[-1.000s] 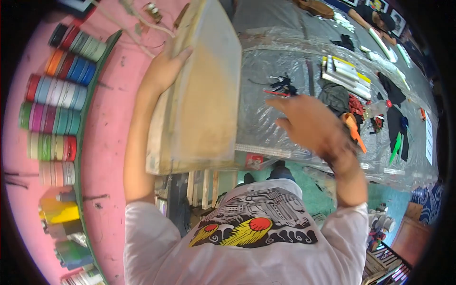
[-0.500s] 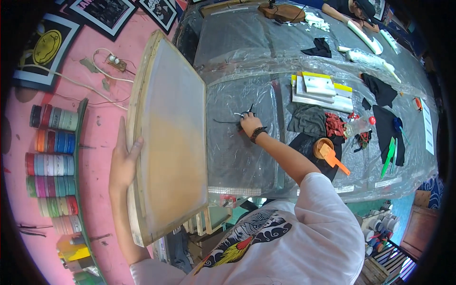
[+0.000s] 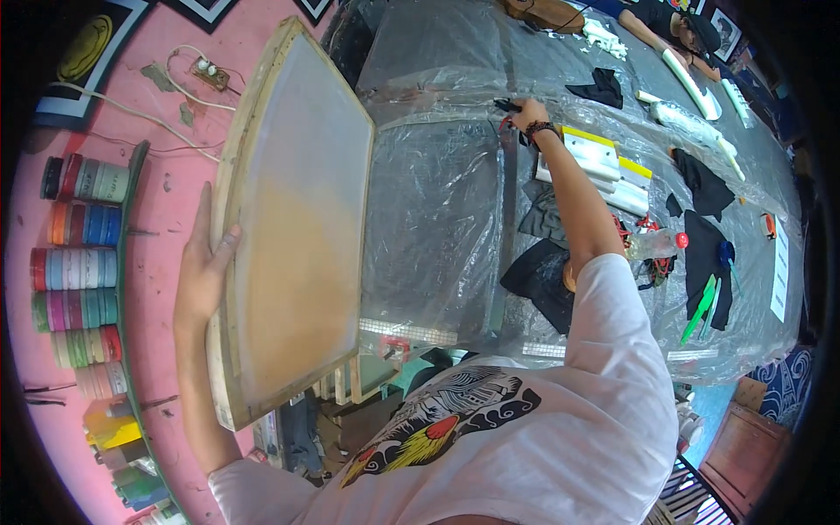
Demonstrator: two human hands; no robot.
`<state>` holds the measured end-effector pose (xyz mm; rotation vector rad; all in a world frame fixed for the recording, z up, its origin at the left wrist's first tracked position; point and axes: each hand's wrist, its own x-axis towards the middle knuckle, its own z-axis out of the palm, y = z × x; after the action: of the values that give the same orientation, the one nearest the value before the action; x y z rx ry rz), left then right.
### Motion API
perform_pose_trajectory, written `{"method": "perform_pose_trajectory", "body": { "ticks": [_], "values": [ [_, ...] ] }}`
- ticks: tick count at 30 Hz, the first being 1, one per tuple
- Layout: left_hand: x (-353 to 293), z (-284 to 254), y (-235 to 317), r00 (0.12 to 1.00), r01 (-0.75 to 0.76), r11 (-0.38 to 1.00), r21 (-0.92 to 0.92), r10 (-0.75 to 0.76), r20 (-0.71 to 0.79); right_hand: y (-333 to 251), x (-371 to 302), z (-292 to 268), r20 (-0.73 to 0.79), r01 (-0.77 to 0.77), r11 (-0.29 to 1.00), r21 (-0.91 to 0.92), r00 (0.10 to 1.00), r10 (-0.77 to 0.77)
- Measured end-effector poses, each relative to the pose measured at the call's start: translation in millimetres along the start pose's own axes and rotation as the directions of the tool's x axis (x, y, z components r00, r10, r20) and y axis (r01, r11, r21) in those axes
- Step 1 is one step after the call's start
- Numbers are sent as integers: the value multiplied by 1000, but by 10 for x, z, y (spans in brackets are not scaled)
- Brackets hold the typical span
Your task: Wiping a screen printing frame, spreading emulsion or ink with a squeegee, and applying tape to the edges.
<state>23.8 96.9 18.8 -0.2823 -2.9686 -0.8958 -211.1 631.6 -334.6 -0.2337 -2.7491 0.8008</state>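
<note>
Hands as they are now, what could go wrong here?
1. Framed screen might tip: only the left hand is on it, at one side.
2. Right forearm crosses close to the yellow-edged tools in this view; drawing back could nudge them or the clear bottle.
3. Wrinkled plastic sheet may catch the dark scraps at the right hand.

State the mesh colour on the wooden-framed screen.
Mesh: pale grey above, tan below; shows best in the head view.
</note>
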Motion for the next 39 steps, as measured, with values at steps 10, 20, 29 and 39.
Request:
{"method": "perform_pose_trajectory", "body": {
  "ticks": [10, 20, 29, 39],
  "values": [
    [9, 28, 22, 998, 55, 996, -64, -52, 45, -219, -1226, 1213, 23, -43, 983, -179, 999, 48],
    [79, -10, -17, 998, 56, 991, -118, -54, 25, -1549, -3969, 544, 407, 370, 924, 93, 833, -374],
    [-14, -32, 78, 996, 88, 996, 1, -88, 19, -942, -1691, 905, 380, 198, 902, -384, 924, -41],
    [-88, 107, 66, 998, -25, 1000, 2, 25, 52, -1760, -1356, -105, 98, 194, 889, 415, 962, -256]
  ]
}}
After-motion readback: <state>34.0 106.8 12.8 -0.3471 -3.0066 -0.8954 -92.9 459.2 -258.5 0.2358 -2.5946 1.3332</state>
